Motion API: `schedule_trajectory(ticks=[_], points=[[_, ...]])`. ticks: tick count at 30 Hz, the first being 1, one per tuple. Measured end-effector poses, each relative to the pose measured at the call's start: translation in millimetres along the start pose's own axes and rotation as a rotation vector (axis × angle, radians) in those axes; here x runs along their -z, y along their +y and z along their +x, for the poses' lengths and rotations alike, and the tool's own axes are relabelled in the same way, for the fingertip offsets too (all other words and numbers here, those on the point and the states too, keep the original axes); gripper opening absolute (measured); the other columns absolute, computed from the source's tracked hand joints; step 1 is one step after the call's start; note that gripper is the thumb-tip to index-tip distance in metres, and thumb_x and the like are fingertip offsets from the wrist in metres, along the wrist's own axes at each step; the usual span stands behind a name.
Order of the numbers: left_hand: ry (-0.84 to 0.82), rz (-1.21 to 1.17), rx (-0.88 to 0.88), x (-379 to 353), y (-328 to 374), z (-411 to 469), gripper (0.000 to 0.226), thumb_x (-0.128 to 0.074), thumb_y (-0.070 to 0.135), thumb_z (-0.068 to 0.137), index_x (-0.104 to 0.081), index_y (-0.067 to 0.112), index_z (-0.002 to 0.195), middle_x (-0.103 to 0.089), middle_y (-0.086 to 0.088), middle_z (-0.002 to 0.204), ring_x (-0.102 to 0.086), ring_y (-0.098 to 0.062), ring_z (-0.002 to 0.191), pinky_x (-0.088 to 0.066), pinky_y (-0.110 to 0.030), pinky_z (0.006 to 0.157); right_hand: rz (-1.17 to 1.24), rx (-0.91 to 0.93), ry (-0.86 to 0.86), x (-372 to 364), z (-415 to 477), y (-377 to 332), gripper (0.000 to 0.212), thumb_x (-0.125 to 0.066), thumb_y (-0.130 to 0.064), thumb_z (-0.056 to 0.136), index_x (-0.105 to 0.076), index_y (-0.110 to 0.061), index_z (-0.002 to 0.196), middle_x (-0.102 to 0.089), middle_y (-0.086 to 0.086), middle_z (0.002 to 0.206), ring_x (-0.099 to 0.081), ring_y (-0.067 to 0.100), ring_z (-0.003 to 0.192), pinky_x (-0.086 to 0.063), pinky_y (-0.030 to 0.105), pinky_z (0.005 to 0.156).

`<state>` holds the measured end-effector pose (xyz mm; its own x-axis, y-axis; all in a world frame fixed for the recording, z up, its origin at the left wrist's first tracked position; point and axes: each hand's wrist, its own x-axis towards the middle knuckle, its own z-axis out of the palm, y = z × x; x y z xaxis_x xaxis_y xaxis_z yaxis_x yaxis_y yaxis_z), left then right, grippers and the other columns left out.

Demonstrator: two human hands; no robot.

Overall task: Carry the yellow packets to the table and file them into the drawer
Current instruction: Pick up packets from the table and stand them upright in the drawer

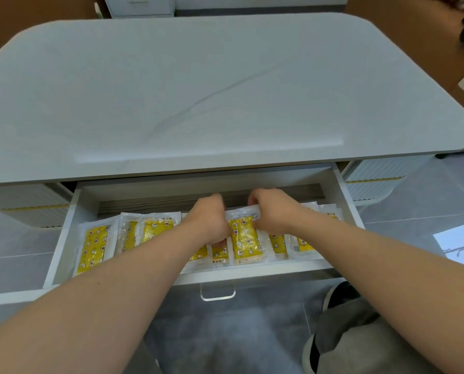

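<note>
As I logged it from the remote station, nearest the camera were a grey trouser knee (346, 341) and a dark shoe (341, 292) over grey floor tiles.

Next out, a clear loop-shaped plastic handle (218, 294) hung on the front of the white open drawer (63, 238), which was pulled far enough to expose most of its floor.

Inside, a row of yellow star-printed packets in clear wrap (93, 247) lay flat, overlapping edge on edge like files, from left wall to right. Mid-row, one yellow packet (244, 238) sat on top of its neighbours.

- The right hand (272, 211) had its fingers curled over the packet's far edge, pinching the clear seal.
- The left hand (209, 220) had its fingers curled down at the packet's left edge, tips mostly hidden. I judged them clamped on it too.

I took the two-handed hold as a way to seat a limp packet square in the row.

Farthest were the pale grey rounded table top (225, 90) and, behind it, brown cardboard boxes (414, 36).
</note>
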<state>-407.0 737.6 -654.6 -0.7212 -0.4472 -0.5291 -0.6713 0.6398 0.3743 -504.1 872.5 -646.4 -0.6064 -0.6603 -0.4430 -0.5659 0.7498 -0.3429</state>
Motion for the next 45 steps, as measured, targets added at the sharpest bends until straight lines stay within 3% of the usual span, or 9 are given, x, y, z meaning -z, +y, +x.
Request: schedule_trajectory(ticks=[7, 10, 17, 20, 22, 24, 27, 38, 45], points=[[0.054, 0.236, -0.148, 8.6, 0.6, -16.1, 0.043, -0.073, 0.022, 0.086, -0.053, 0.02, 0.124, -0.063, -0.002, 0.108, -0.062, -0.021, 0.09, -0.058, -0.036, 0.073, -0.276, 0.03, 0.06, 0.0, -13.0, -11.9, 0.06, -0.074, -0.025, 0.087, -0.044, -0.021, 0.138, -0.045, 0.012, 0.13, -0.064, 0.03, 0.092, -0.058, 0.038, 0.072], [-0.046, 0.376, -0.236, 31.3, 4.8, -31.6, 0.041, -0.072, 0.036, 0.089, -0.056, 0.022, 0.123, -0.063, 0.003, 0.108, -0.062, -0.019, 0.091, -0.056, -0.036, 0.078, -0.299, 0.118, 0.025, 20.6, -21.9, -25.0, 0.042, -0.07, -0.031, 0.092, -0.052, -0.021, 0.128, -0.055, 0.005, 0.12, -0.061, 0.024, 0.094, -0.054, 0.035, 0.075], [-0.062, 0.507, -0.369, 78.0, -12.2, -71.7, 0.074, -0.073, 0.072, 0.072, -0.052, 0.032, 0.13, -0.056, 0.01, 0.121, -0.054, -0.016, 0.112, -0.05, -0.039, 0.095, -0.317, 0.274, -0.03, 62.0, -65.0, -40.2, 0.036, -0.06, -0.056, 0.095, -0.057, -0.029, 0.119, -0.055, -0.006, 0.111, -0.055, 0.014, 0.101, -0.049, 0.032, 0.083], [0.073, 0.592, -0.545, 82.5, -18.3, -77.9, 0.11, -0.07, 0.087, 0.054, -0.04, 0.033, 0.145, -0.032, 0.003, 0.152, -0.027, -0.023, 0.142, -0.035, -0.042, 0.114, -0.279, 0.357, 0.151, 65.6, -76.1, -44.4, 0.07, -0.063, -0.066, 0.087, -0.039, -0.03, 0.142, -0.038, 0.002, 0.143, -0.04, 0.024, 0.131, -0.042, 0.04, 0.104], [0.077, 0.643, -0.542, 79.9, -21.1, -79.8, 0.136, -0.068, 0.092, 0.044, -0.017, 0.034, 0.157, 0.009, -0.003, 0.167, 0.011, -0.03, 0.154, -0.01, -0.048, 0.124, -0.297, 0.353, 0.162, 65.7, -79.3, -48.8, 0.108, -0.063, -0.078, 0.077, -0.008, -0.033, 0.158, 0.0, 0.006, 0.167, -0.008, 0.032, 0.153, -0.021, 0.052, 0.12], [-0.014, 0.71, -0.442, 76.1, -23.1, -80.5, 0.157, -0.068, 0.093, 0.04, 0.014, 0.032, 0.159, 0.039, -0.006, 0.16, 0.038, -0.034, 0.145, 0.009, -0.051, 0.123, -0.342, 0.281, 0.019, 62.4, -79.0, -49.9, 0.136, -0.063, -0.088, 0.065, 0.023, -0.036, 0.156, 0.034, 0.004, 0.163, 0.022, 0.033, 0.154, -0.003, 0.059, 0.124], [-0.109, 0.838, -0.328, 68.1, -26.6, -79.5, 0.166, -0.07, 0.092, 0.042, 0.04, 0.028, 0.148, 0.053, -0.011, 0.149, 0.05, -0.038, 0.134, 0.013, -0.059, 0.121, -0.402, 0.217, -0.172, 54.4, -77.6, -43.3, 0.15, -0.068, -0.089, 0.056, 0.04, -0.038, 0.148, 0.052, 0.005, 0.152, 0.038, 0.035, 0.145, 0.008, 0.066, 0.12], [0.053, 0.832, -0.347, 64.6, -32.5, -78.8, 0.161, -0.066, 0.09, 0.052, 0.043, 0.019, 0.146, 0.053, -0.016, 0.148, 0.046, -0.04, 0.138, 0.01, -0.059, 0.122, -0.419, 0.146, -0.117, 45.2, -67.3, -37.3, 0.163, -0.083, -0.075, 0.055, 0.049, -0.034, 0.141, 0.056, 0.005, 0.148, 0.041, 0.035, 0.143, 0.01, 0.065, 0.12], [0.244, 0.776, -0.361, 79.5, -37.2, -64.8, 0.137, -0.062, 0.081, 0.072, 0.023, 0.014, 0.157, 0.021, -0.015, 0.166, 0.013, -0.032, 0.155, -0.003, -0.053, 0.126, -0.377, 0.155, 0.079, 61.4, -46.5, -30.9, 0.155, -0.078, -0.077, 0.061, 0.044, -0.033, 0.145, 0.038, 0.007, 0.161, 0.022, 0.036, 0.153, 0.003, 0.063, 0.122]])
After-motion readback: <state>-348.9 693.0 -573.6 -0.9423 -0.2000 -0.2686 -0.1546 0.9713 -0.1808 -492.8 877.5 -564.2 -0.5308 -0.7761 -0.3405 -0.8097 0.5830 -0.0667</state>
